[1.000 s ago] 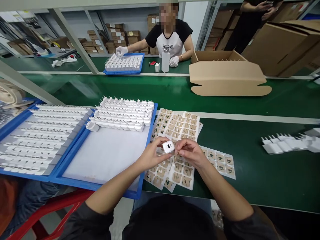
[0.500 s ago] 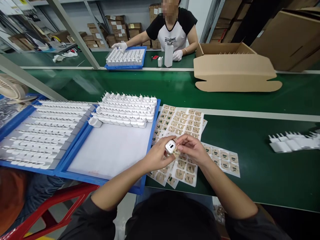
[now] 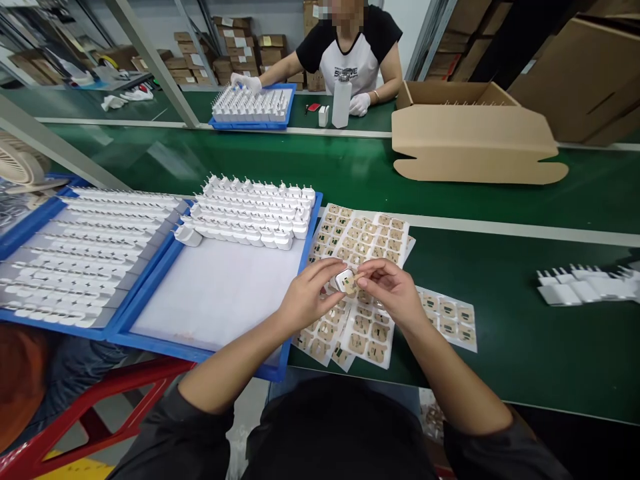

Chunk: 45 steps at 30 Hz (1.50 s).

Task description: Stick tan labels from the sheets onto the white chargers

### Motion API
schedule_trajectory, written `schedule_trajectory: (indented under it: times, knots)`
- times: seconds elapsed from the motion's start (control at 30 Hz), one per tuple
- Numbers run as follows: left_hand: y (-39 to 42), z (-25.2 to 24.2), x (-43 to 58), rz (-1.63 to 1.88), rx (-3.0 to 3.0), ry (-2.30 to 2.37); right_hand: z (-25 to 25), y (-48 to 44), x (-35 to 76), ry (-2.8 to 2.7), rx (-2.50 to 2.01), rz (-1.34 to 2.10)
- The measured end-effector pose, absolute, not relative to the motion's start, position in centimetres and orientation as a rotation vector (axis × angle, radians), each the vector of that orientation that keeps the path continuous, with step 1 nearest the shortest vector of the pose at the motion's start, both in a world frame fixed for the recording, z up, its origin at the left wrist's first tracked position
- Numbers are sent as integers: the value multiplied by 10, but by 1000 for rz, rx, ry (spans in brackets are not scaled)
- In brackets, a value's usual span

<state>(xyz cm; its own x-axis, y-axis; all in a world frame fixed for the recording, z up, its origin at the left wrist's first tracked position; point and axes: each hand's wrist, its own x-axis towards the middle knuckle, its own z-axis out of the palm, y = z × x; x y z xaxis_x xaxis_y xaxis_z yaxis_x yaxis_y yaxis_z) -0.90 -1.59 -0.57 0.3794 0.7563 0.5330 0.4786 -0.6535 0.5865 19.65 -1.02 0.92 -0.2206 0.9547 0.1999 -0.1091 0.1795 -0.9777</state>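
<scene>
Between the fingers of my left hand point(image 3: 311, 297) is a small white charger point(image 3: 342, 277), its end face turned up toward me. My right hand point(image 3: 390, 288) pinches a tan sticker point(image 3: 349, 285), which lies over part of that face. Beneath both hands, overlapping sheets of tan stickers point(image 3: 369, 337) are spread on the green table. Left of them is a blue tray point(image 3: 210, 360) with rows of white chargers point(image 3: 250, 217) at its far end, prongs up. One charger point(image 3: 188, 235) sits at the left end of the nearest row.
A second blue tray point(image 3: 55, 330) on the left carries long rows of white chargers. More chargers point(image 3: 585, 287) lie at the right. Across the bench, a gloved person point(image 3: 350, 50) sits by another tray point(image 3: 250, 125). An open cardboard box point(image 3: 475, 140) stands right of that person.
The tan sticker has moved onto the charger's face, covering part of it where the dark port showed before. Across the bench, the person's gloved hand has shifted slightly.
</scene>
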Motion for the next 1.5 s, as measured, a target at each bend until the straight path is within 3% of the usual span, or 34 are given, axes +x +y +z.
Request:
schedule_trajectory:
  times: [1.5]
  knots:
    - [-16,-1,-10,1122,2382,1051,8,-14,190,-1398,-954,1198]
